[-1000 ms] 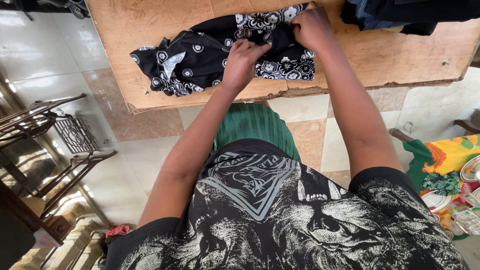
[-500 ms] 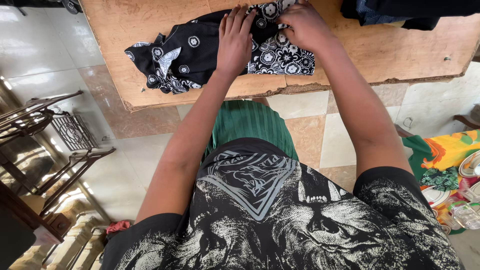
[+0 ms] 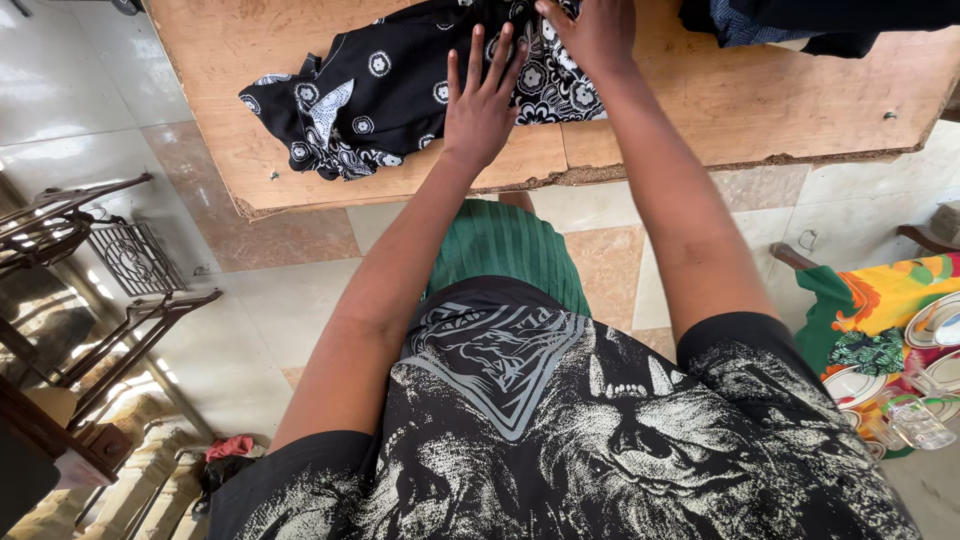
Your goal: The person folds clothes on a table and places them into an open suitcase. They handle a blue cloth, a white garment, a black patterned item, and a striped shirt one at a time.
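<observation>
Both hands on patterned black cloth [image 3: 400, 95] | left hand [image 3: 482, 110] flat | right hand [image 3: 595, 35] maybe gripping

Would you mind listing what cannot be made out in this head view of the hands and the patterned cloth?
- Right hand: fingertips cut off by the top edge.
- Black-and-white patterned cloth: its upper part runs off the top edge; the left hand covers its middle.
- Dark garment: mostly cut off by the top edge.
- Plates: cut off by the right edge.
</observation>
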